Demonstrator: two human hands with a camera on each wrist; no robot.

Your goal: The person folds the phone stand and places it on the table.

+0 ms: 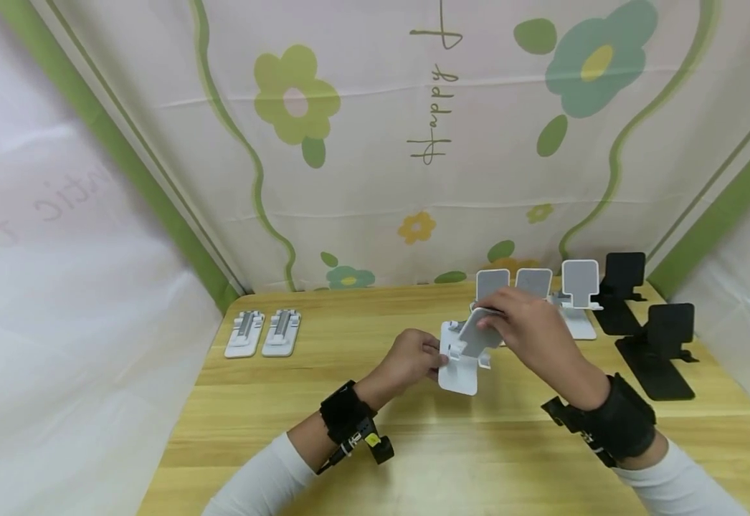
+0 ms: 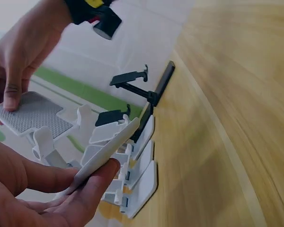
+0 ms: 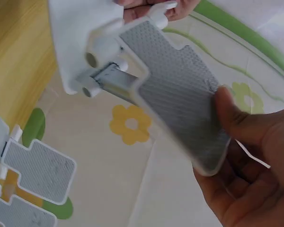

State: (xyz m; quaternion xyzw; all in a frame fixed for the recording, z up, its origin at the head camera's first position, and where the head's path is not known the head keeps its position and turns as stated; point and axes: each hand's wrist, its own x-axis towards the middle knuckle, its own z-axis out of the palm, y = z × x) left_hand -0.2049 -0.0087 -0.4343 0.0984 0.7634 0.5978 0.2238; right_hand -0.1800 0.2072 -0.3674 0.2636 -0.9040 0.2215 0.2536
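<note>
A white folding phone stand (image 1: 459, 373) with a grey textured pad is held between both hands above the table. My left hand (image 1: 412, 355) pinches the edge of its flat base, thumb on one face and fingers on the other, as the left wrist view shows. My right hand (image 1: 530, 330) grips the far end of the padded back plate (image 3: 180, 90) between thumb and fingers. The plate stands tilted away from the base, and a metal arm (image 3: 118, 82) shows between them in the right wrist view.
Unfolded white stands (image 1: 580, 283) line the table's back right, partly behind my right hand. Two black stands (image 1: 670, 330) sit farther right. Two folded white stands (image 1: 244, 334) lie at the back left. A floral curtain (image 1: 362, 179) hangs behind the wooden table (image 1: 349, 394).
</note>
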